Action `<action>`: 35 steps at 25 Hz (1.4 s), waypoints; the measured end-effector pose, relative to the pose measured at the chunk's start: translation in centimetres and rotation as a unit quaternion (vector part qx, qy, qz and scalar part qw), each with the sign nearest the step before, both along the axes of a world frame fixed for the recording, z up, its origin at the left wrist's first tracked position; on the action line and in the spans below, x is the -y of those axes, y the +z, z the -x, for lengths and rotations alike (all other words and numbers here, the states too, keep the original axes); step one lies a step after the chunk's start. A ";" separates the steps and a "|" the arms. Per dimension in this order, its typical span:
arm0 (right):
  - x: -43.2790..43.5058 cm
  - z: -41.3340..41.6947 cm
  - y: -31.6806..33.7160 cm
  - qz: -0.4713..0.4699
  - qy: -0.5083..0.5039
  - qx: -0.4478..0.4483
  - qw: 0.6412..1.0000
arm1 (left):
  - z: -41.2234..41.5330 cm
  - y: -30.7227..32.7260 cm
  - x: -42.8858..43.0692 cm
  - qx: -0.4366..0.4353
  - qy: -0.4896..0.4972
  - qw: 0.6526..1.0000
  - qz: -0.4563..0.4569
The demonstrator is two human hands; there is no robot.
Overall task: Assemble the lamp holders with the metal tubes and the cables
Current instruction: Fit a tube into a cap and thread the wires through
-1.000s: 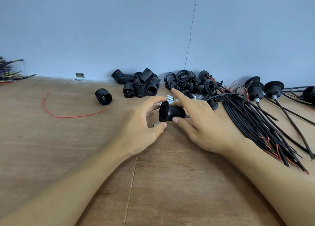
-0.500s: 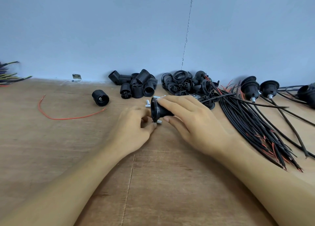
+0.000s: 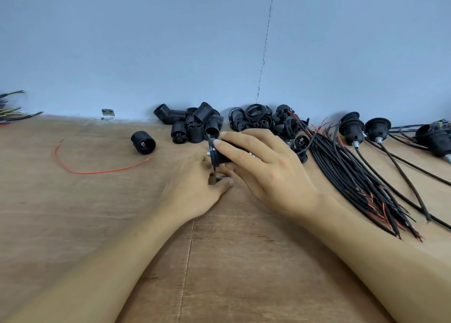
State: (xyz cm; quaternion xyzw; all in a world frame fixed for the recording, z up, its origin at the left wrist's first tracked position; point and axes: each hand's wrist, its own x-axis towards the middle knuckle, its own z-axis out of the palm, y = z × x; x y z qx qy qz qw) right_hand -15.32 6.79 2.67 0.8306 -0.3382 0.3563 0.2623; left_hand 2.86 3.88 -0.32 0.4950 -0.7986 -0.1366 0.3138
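My right hand (image 3: 263,169) grips a black lamp holder (image 3: 216,155) lying sideways just above the wooden table, its flange facing left with a small silver stub at its centre. My left hand (image 3: 195,188) is curled right below it, thumb and fingers pinched on a short metal tube (image 3: 220,177) at the tabletop. A bundle of black cables with red wire ends (image 3: 361,176) lies to the right. Assembled holders with cables (image 3: 351,128) stand at the back right.
Piles of black threaded sleeves (image 3: 195,122) and rings (image 3: 258,119) sit against the blue wall. A single black sleeve (image 3: 143,142) and a loose red wire (image 3: 80,170) lie at the left. Coloured wires (image 3: 11,113) poke in at the far left edge.
Both hands have shifted left with the lamp holder. My left hand closed from spread fingers to a pinch on a metal tube under the holder.
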 end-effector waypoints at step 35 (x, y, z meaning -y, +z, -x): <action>6.2 17.2 4.2 -0.256 -0.505 0.070 0.821 | 0.9 -0.2 -0.2 -0.076 -0.046 0.995 0.054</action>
